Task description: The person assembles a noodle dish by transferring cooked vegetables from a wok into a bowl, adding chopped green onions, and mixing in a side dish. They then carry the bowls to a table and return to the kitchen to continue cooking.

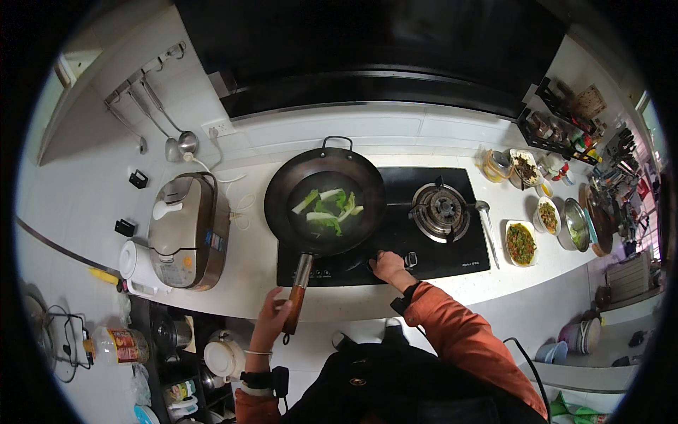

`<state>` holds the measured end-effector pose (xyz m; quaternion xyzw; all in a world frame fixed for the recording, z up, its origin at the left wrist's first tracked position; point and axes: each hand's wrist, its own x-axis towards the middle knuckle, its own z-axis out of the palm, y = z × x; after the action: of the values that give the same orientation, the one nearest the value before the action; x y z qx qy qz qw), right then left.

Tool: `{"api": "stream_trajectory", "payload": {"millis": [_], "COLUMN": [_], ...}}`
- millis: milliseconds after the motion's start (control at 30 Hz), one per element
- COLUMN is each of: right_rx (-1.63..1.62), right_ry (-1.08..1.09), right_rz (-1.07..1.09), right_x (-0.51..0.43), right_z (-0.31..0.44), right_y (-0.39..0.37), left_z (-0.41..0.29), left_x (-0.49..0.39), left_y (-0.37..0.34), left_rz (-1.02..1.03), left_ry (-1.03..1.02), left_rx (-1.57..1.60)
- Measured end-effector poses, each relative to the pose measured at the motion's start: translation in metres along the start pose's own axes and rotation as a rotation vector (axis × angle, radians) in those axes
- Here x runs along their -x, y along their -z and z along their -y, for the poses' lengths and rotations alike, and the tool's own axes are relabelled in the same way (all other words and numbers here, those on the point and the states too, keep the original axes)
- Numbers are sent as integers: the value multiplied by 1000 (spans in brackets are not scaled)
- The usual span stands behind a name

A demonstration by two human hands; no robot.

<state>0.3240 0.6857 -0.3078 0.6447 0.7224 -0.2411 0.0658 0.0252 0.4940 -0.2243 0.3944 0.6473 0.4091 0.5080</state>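
Observation:
A dark wok rests over the left burner of the black gas hob, with pieces of leafy green vegetable spread in its bottom and faint steam above them. My left hand is beside the wooden part of the wok handle, fingers partly curled; whether it touches the wood is unclear. At the hob's front edge, my right hand has its fingers around the left control knob, which they mostly hide. The other knob sits just to the right of that hand.
Left of the hob stands a rice cooker. A metal ladle lies right of the hob, near a dish of chopped peppers, a smaller bowl and a steel basin. The range hood overhangs the back.

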Motion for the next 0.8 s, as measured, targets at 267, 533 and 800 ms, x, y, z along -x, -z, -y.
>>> {"api": "stream_trajectory", "payload": {"millis": [267,533,800], "right_rx": [325,369,328], "right_ry": [183,383,367], "right_rz": [132,71,41], "right_x": [-8,-16,-19], "right_z": [11,1,1], "right_y": [18,9,3], "left_z": [-24,-28,-23], "left_x": [2,0,1], "left_y": [-10,-11,-19], "left_rz": [308,278,238], "left_ry": [314,308,229], "left_rx": [446,447,381]}}
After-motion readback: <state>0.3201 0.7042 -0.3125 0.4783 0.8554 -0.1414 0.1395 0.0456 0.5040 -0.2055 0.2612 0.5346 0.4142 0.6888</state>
